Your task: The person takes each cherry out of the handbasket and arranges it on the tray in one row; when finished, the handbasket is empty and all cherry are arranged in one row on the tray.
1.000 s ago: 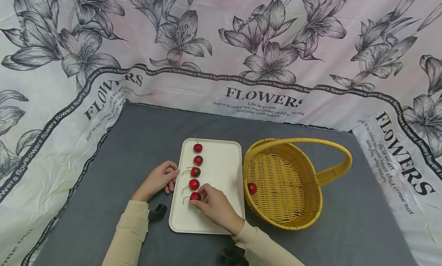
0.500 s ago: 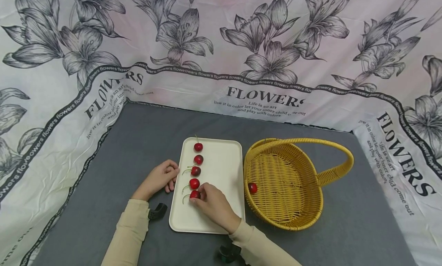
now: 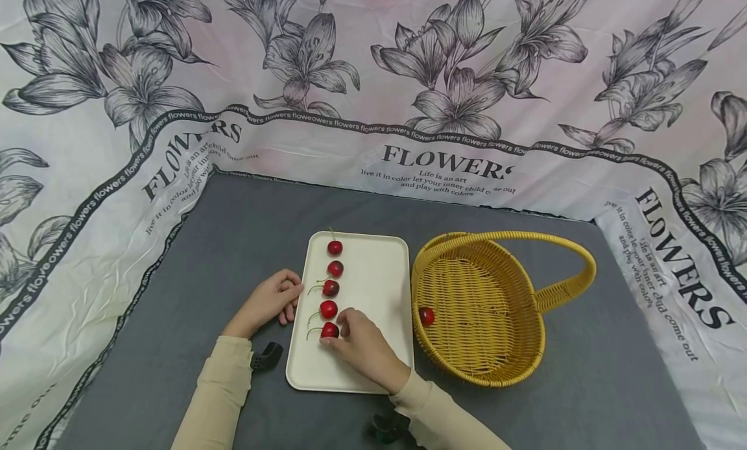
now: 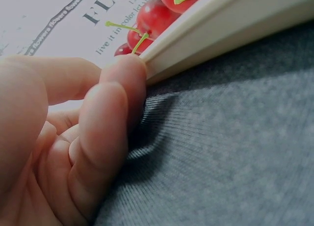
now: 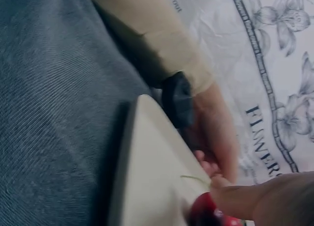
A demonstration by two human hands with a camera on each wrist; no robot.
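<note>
Flower cloth hangs behind a grey desk. On the white tray [image 3: 373, 288], five cherries sit in a row near its left edge. Nothing has really moved. The right hand [image 3: 364, 346] still pinches the nearest cherry [image 3: 329, 331], so it is not lifted yet. The left hand [image 3: 265, 304], loosely curled and holding nothing, stays touching the tray's left edge. One cherry [image 3: 426, 316] lies in the basket [image 3: 513, 366].

A dark grey felt-like mat [image 3: 245, 236] covers the work surface. A white cloth [image 3: 373, 80] printed with large grey lilies and the word "FLOWERS" rises behind and at both sides, seemingly draped over walls. Lighting is soft and even, without hard shadows.
</note>
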